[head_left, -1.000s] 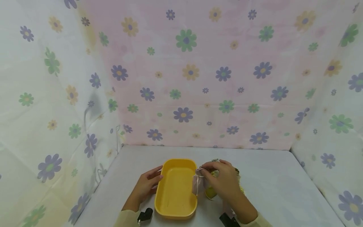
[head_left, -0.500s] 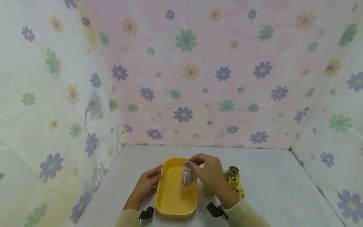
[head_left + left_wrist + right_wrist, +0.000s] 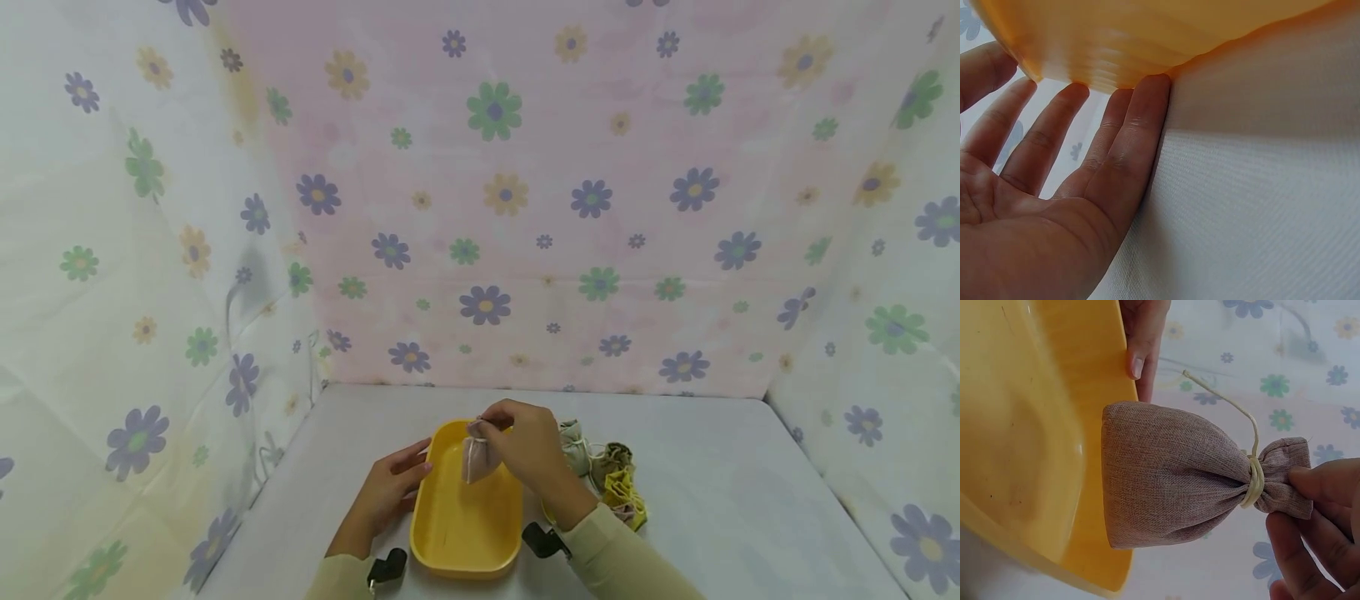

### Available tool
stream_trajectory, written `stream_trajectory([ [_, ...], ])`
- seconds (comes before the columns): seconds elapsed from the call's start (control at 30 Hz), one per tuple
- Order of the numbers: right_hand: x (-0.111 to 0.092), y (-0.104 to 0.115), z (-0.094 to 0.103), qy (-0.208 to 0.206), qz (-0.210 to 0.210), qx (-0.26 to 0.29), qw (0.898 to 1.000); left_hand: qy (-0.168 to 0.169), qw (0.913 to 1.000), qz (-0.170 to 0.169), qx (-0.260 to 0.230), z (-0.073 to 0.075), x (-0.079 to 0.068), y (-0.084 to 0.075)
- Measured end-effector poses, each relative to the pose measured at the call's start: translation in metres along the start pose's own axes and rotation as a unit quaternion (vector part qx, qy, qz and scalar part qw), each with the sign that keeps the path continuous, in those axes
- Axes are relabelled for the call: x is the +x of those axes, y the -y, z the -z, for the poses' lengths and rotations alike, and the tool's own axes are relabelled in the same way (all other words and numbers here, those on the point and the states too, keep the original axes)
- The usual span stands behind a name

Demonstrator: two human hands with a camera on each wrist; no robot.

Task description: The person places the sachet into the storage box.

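Note:
A small mauve cloth pouch (image 3: 1172,475), its neck tied with a cream cord, hangs from my right hand (image 3: 525,442). Thumb and fingers pinch its gathered top, and in the head view it hangs over the far half of a yellow tray (image 3: 468,533). The tray's inside shows no other pouch. My left hand (image 3: 390,483) lies along the tray's left side; in the left wrist view its fairly straight fingers (image 3: 1047,144) touch the outer wall. To the tray's right several small pouches (image 3: 619,483) lie together, partly hidden behind the right hand and forearm.
A white-covered table (image 3: 720,483) carries the tray and pouches. Flower-printed cloth (image 3: 547,208) walls the back and both sides. Black wrist cameras (image 3: 387,567) sit beside each sleeve, close to the tray's near corners.
My right hand has carried the mauve pouch leftward from the tray's right edge to over its inside. More of the pouches on the right now show. The left hand stays put.

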State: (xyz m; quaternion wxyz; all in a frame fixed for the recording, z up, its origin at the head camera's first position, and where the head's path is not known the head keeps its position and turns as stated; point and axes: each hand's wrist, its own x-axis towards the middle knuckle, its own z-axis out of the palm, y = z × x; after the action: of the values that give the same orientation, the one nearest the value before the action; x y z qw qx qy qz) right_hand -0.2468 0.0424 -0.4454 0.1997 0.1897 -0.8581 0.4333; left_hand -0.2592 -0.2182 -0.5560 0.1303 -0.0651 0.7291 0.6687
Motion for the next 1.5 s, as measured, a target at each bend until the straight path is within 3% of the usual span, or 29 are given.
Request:
stream_trajectory([
  [0.27, 0.010, -0.002, -0.015, 0.006, -0.047, 0.026, 0.999, 0.000, 1.0000, 0.002, 0.002, -0.001, 0.002, -0.003],
  [0.6, 0.016, -0.007, -0.033, 0.017, -0.083, 0.009, 0.996, 0.004, 1.0000, -0.003, -0.002, 0.001, 0.001, -0.001],
  [1.03, 0.019, -0.016, -0.056, 0.026, -0.088, -0.029, 0.995, 0.007, 0.9998, -0.012, -0.012, 0.004, 0.000, 0.000],
  [1.5, 0.015, -0.015, -0.058, 0.046, -0.092, -0.067, 0.992, 0.011, 0.9995, -0.013, -0.026, 0.003, 0.001, 0.003],
])
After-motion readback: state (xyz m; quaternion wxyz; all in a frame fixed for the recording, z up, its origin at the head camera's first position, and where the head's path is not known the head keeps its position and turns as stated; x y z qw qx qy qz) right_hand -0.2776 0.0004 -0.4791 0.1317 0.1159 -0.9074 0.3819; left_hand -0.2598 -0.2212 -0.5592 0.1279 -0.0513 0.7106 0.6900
